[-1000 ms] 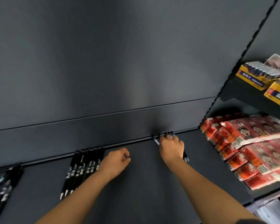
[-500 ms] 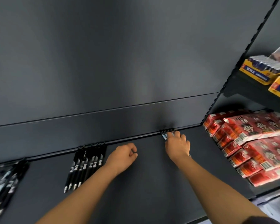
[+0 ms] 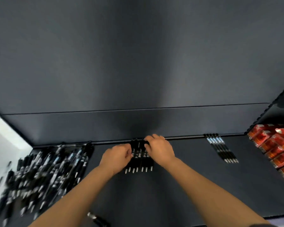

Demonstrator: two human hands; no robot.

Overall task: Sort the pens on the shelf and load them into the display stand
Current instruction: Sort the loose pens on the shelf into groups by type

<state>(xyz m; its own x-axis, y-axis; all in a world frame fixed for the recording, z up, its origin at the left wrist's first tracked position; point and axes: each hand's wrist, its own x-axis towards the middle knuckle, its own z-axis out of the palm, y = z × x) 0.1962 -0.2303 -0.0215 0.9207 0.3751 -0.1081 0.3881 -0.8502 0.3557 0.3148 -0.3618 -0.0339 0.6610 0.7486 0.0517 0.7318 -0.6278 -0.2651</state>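
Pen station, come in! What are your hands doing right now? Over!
Left hand and right hand both on middle pen row, fingers curled, grip unclear. Row flat at shelf back. Loose pen pile off left, not blocking.

Black pens (image 3: 138,163) — tidy row on shelf (image 3: 187,185)

A dark grey back panel (image 3: 138,63) stands behind the shelf (image 3: 187,185), white wall (image 3: 0,136) left, red packets (image 3: 275,145) right.
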